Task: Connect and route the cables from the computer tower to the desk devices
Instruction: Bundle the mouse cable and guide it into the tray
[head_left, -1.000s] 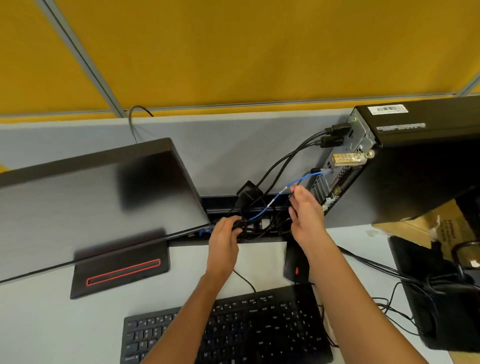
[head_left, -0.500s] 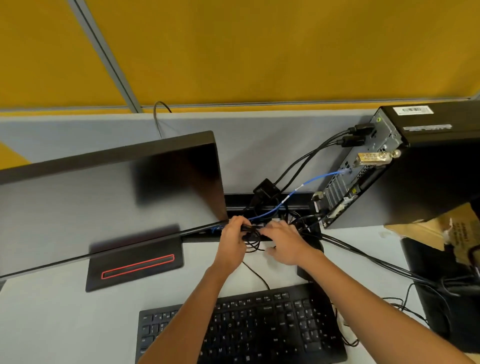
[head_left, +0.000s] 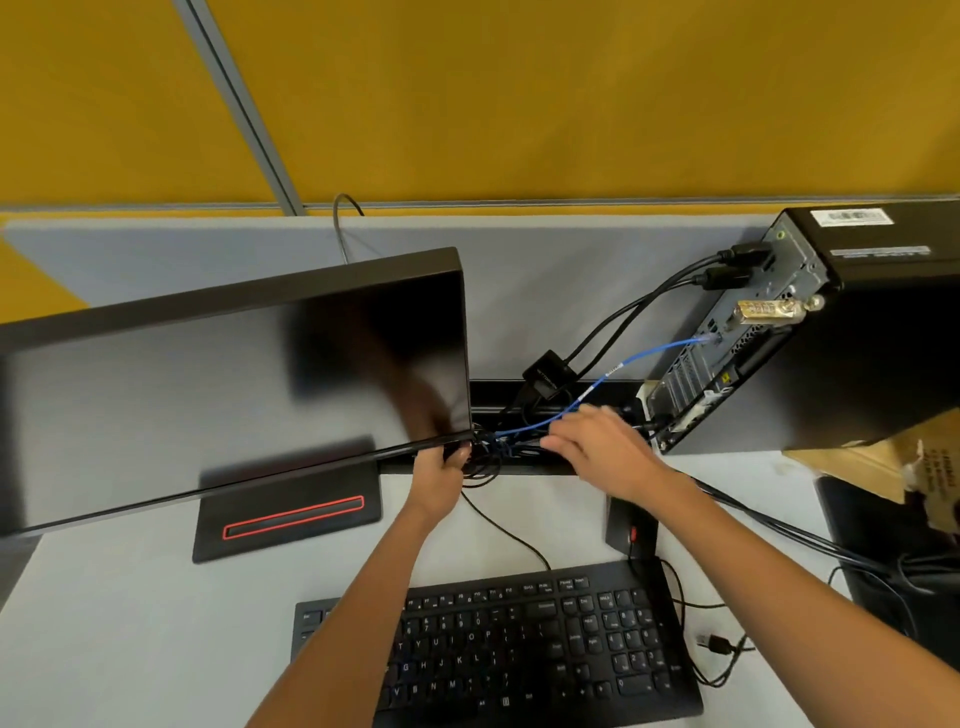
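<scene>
The black computer tower (head_left: 857, 338) stands at the right with its back panel facing the monitor (head_left: 234, 389). A blue cable (head_left: 644, 353) and two thick black cables (head_left: 649, 301) run from that panel down into the black cable slot (head_left: 597, 389) at the desk's rear. My left hand (head_left: 439, 473) grips a bunch of thin black cable (head_left: 498, 519) just under the monitor's lower right corner. My right hand (head_left: 602, 447) reaches over the slot with fingers stretched out to the left, touching the blue cable. A small black adapter box (head_left: 548, 374) hangs above the slot.
A black keyboard (head_left: 519, 649) lies in front, with a black mouse (head_left: 631, 525) behind its right end. A loose USB plug (head_left: 719, 644) lies right of the keyboard. The monitor base (head_left: 291, 504) sits left. Cardboard (head_left: 883, 457) and more cables crowd the right edge.
My right hand came down from the blue cable at the tower's back to beside my left hand, then shifted up over the slot. My left hand stayed on the cable bunch.
</scene>
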